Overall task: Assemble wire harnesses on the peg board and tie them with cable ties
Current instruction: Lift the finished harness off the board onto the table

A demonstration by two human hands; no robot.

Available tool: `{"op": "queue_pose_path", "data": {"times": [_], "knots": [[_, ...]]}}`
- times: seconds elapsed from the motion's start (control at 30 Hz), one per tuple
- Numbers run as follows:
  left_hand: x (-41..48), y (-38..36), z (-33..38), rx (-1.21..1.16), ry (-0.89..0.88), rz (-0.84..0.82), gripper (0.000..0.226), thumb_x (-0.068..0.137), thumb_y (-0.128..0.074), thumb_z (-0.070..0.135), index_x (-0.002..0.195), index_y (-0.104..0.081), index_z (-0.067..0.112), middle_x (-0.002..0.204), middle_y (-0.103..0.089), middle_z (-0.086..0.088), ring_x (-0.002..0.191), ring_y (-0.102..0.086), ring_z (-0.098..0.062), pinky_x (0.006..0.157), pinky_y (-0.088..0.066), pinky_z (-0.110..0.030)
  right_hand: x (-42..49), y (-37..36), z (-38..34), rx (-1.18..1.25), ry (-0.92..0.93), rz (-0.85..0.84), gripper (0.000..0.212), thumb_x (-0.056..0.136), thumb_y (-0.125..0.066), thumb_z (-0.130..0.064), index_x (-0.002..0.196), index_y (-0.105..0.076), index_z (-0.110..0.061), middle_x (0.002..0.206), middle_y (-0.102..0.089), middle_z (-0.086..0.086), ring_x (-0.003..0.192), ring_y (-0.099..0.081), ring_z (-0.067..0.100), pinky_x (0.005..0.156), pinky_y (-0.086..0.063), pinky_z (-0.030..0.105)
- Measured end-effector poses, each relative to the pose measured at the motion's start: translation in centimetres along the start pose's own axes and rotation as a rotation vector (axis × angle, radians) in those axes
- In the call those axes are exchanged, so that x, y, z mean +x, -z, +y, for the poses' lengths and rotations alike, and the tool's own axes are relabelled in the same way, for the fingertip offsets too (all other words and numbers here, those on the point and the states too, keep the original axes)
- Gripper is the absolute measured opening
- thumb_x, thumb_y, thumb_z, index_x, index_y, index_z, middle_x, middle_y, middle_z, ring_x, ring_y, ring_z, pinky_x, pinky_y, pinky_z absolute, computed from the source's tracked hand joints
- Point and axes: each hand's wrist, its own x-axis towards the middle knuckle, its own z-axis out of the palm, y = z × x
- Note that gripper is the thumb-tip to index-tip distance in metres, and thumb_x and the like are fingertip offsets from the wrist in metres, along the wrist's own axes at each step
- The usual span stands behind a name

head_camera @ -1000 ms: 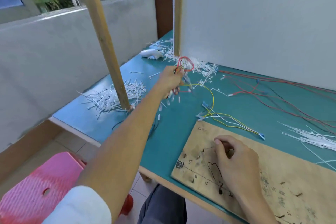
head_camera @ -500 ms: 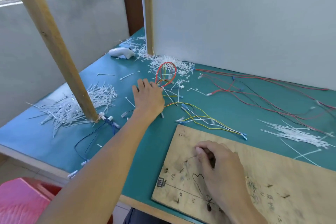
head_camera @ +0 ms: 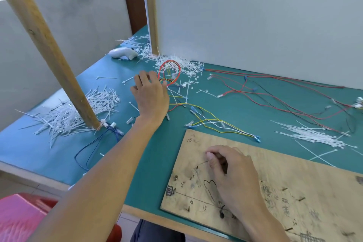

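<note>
Here, the teal bench (head_camera: 167,153) carries the peg board (head_camera: 294,182) under the right hand (head_camera: 235,175), whose curled fingers pinch a thin wire (head_camera: 202,163). The left hand (head_camera: 152,98) is released, palm down, fingers spread. The red wire loop (head_camera: 159,71) is just beyond its fingertips, and cable ties (head_camera: 104,100) are piled to its left.

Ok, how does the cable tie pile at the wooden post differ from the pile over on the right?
The left pile is larger and tangled, ties crossing every way around the wooden post. The right pile is smaller, its ties lying mostly parallel, away from the post. Both are white cable ties on the green table.
</note>
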Motion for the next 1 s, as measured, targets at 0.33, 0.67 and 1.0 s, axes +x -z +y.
{"op": "queue_pose_path", "data": {"times": [0.33,0.67,1.0], "knots": [[-1.1,0.3,1.7,0.023,-0.592,-0.361,0.052,0.085,-0.065,0.024,0.137,-0.056,0.024,0.126,-0.059,-0.001,0.125,-0.048,-0.026,0.102,-0.04,-0.045,-0.1,-0.1,0.2,-0.004,0.006,-0.002,0.01,0.102,-0.064,-0.036,0.096,-0.07,-0.04,0.089,-0.066,-0.028,0.094,-0.058,0.0,0.078,-0.039,0.014],[0.8,1.0,0.9,-0.774,-0.106,-0.123,0.027,0.104,-0.044,0.003,0.104,-0.069,0.013,0.088,-0.065,-0.003,0.094,-0.058,-0.027,0.087,-0.045,-0.034,0.0,0.1,0.1,0.022,0.008,-0.003,0.01,0.102,-0.064,-0.035,0.098,-0.073,-0.038,0.09,-0.068,-0.026,0.094,-0.061,0.003,0.082,-0.052,0.035],[2.7,3.1,-3.1,-0.938,0.014,-0.243,0.038,0.07,-0.045,-0.011,0.061,-0.069,0.016,0.111,-0.071,-0.011,0.114,-0.063,-0.018,0.099,-0.045,-0.026,-0.1,0.3,-0.4,0.034,-0.018,-0.01,0.009,0.102,-0.066,-0.034,0.1,-0.074,-0.036,0.091,-0.069,-0.025,0.094,-0.062,0.003,0.085,-0.053,0.039]]}}
